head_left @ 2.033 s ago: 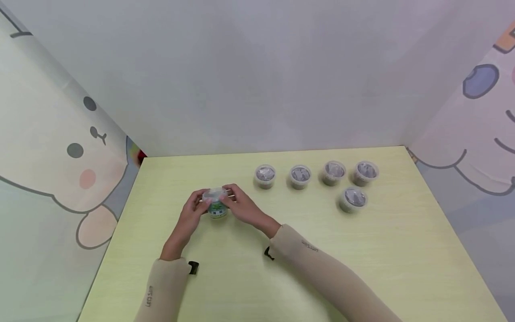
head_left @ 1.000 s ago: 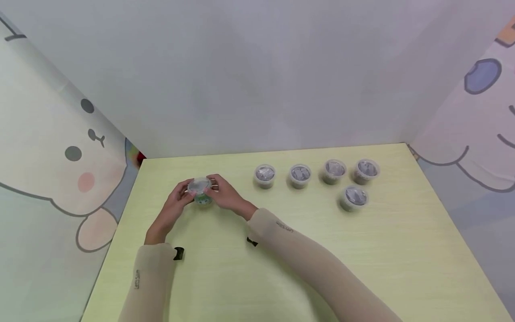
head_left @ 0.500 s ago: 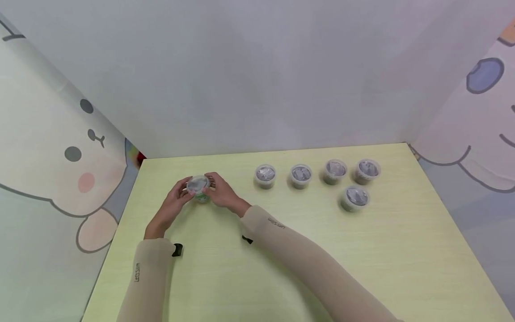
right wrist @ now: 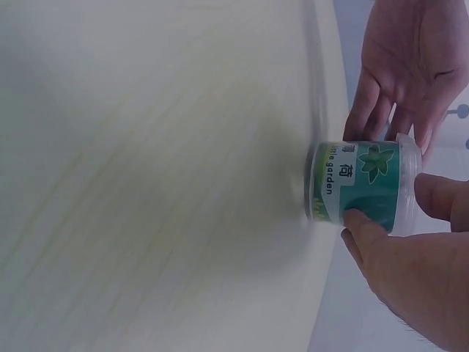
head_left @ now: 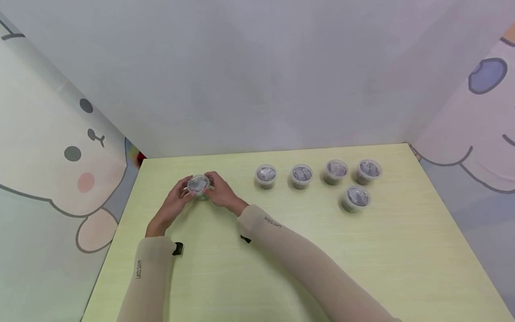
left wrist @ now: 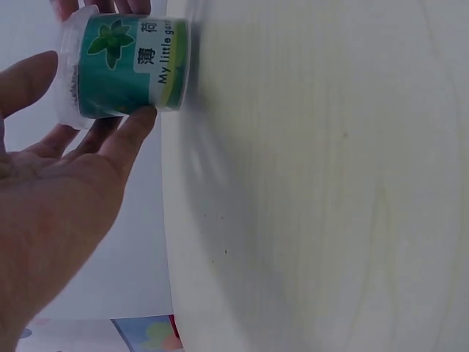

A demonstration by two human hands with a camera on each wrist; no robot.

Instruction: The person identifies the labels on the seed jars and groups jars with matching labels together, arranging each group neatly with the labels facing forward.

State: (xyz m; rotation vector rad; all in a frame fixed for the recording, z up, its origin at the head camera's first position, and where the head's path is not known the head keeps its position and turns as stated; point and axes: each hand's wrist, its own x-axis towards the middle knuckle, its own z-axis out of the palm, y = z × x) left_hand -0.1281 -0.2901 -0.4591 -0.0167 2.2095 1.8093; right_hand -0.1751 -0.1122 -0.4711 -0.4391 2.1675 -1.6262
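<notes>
A small plastic cup (head_left: 198, 184) with a clear lid stands upright at the back left of the table, between my hands. Its green label (left wrist: 110, 66), printed with a mint leaf and "My little garden", shows in both wrist views. My left hand (head_left: 175, 200) grips the cup's left side, thumb near the lid rim and fingers along the wall. On the opposite side my right hand (head_left: 222, 191) holds it in the same way. The cup's base (right wrist: 311, 183) is right at the tabletop in the right wrist view.
Several similar lidded cups stand to the right: one cup (head_left: 266, 175) nearest my hands, another cup (head_left: 301, 175) beside it, and a front one (head_left: 356, 198) ahead of the far-right pair. The pale yellow table (head_left: 281, 268) ends at a grey-white wall (head_left: 257, 80) behind.
Over two seconds both hands have carried the cup leftward and farther back on the table. In the last half second hands and cup have hardly moved.
</notes>
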